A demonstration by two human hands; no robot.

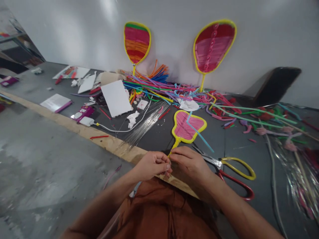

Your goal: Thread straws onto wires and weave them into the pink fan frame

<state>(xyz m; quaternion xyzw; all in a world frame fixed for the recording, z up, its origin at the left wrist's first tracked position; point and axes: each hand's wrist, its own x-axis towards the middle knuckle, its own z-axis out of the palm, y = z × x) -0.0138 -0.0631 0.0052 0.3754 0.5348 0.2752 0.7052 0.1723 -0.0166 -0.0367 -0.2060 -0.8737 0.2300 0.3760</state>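
A small pink fan with a fuzzy yellow pipe-cleaner rim lies at the table's front edge, its yellow handle pointing toward me. My left hand is closed, thumb and fingers pinched at the lower end of that handle. From the other side, my right hand closes its fingertips on the same handle. The fingers hide the handle's tip. Across the fan's face lies a bent light-blue pipe cleaner. Scissors with one yellow and one red grip rest beside my right hand, blades partly behind it.
Two finished-looking fans lean on the white wall. A pile of coloured pipe cleaners spreads below them. Thin wires, a white card, a cabled purple device and a dark phone share the table.
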